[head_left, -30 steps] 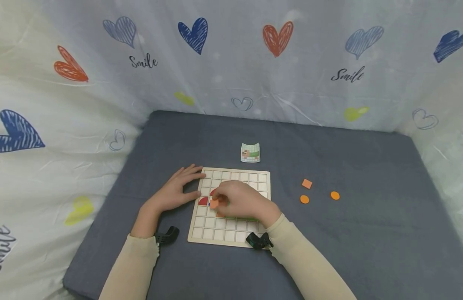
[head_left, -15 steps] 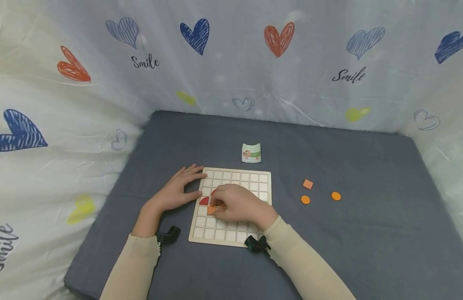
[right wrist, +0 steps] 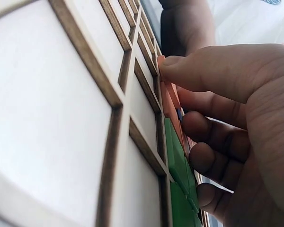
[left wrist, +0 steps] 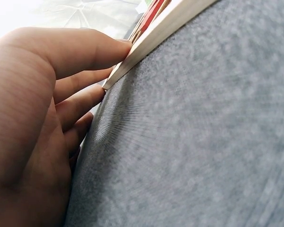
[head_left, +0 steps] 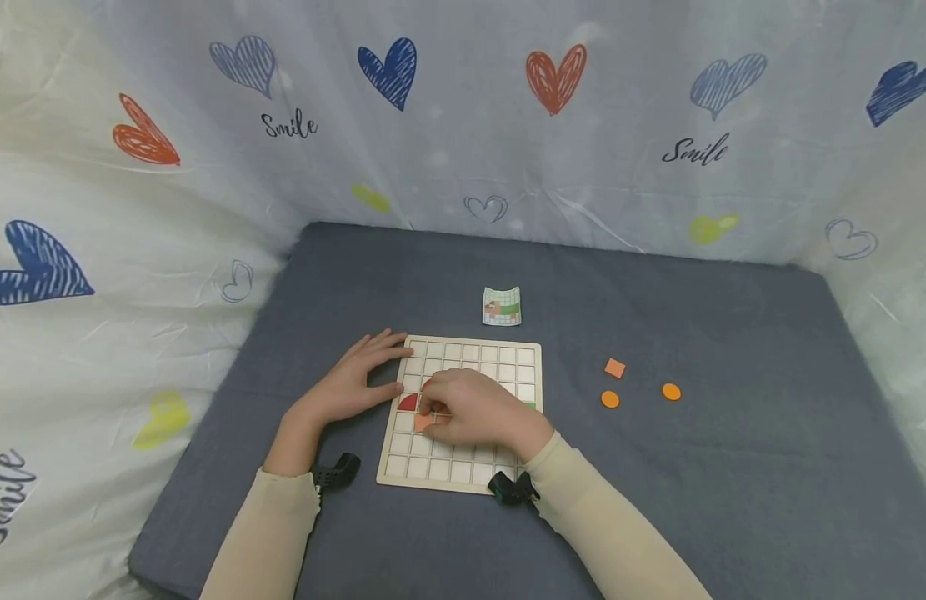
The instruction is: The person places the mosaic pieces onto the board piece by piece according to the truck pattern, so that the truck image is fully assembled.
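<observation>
A wooden grid board (head_left: 440,471) lies flat on the grey cloth. At its left edge my left hand (head_left: 350,383) rests with fingers spread, thumb and fingertips touching the rim (left wrist: 156,33). Over the board's middle, my right hand (head_left: 481,408) pinches an orange square tile (head_left: 422,422) at a cell in the second column. In the right wrist view my thumb (right wrist: 180,68) is on the orange tile's edge, and green tiles (right wrist: 177,146) sit in cells below the curled fingers. A red quarter-round tile (head_left: 407,402) sits left of the right hand, which hides the cells beneath it.
Right of the board lie a loose orange square (head_left: 615,367) and two orange discs (head_left: 609,399). Behind the board is a small picture card (head_left: 502,307) with a grid pattern. A white curtain printed with hearts (head_left: 432,158) stands around the table.
The right hand has lowered the orange square tile slightly toward the front and left, from above the board down to a cell; it tilted, then flattened. The left hand stays put.
</observation>
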Demonstrator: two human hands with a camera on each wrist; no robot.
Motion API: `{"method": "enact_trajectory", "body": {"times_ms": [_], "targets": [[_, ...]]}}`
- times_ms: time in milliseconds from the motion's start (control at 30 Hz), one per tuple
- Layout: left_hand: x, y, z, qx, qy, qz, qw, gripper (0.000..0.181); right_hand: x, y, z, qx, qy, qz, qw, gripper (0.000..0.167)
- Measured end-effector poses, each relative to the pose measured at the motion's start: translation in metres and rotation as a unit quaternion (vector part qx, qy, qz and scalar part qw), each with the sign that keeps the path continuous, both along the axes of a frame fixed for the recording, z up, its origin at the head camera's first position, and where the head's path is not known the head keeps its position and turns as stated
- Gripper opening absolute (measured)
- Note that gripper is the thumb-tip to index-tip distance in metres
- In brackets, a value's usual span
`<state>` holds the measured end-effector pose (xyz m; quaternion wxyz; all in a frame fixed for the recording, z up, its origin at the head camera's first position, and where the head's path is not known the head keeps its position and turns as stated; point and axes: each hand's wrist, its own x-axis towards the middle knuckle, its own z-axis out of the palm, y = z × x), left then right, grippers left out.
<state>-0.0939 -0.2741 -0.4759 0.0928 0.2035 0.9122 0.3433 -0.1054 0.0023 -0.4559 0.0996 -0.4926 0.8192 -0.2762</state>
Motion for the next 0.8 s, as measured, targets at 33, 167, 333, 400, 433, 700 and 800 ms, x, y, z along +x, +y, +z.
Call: {"method": "enact_trajectory", "body": {"times_ms": [33,167,333,400,433,700,800], "targets": [[0.0,0.0,-0.0002,-0.001,0.001,0.0,1.0,0.059,0.0003,0.0001,0.0003,0.0,0.0,0.0,1.0,0.008],[-0.0001,0.0002,-0.0009,-0.003,0.003,0.0,1.0,0.059,0.0011,0.0006,0.0007,0.0,-0.002,0.0,1.0,0.009],[-0.0001,0.0008,-0.0009,-0.003,0.002,0.0,1.0,0.059,0.0009,0.0002,-0.0017,0.0,0.004,-0.003,1.0,0.012],[-0.0001,0.0007,-0.001,-0.004,0.001,0.001,1.0,0.06,0.0008,-0.0002,-0.0023,-0.002,0.008,-0.003,1.0,0.014],[0.0,0.0006,-0.001,-0.005,0.002,0.001,1.0,0.06,0.0008,-0.0005,-0.0027,-0.003,0.011,-0.003,0.9999,0.016],[-0.0007,-0.0009,-0.0017,-0.003,0.005,-0.001,1.0,0.06,-0.0002,-0.0012,-0.0043,-0.01,0.019,-0.003,0.9998,0.029],[-0.0008,-0.0008,-0.0014,-0.001,0.005,-0.001,1.0,0.06,-0.0016,0.0002,-0.0031,-0.014,0.0,-0.003,0.9999,0.031]]}}
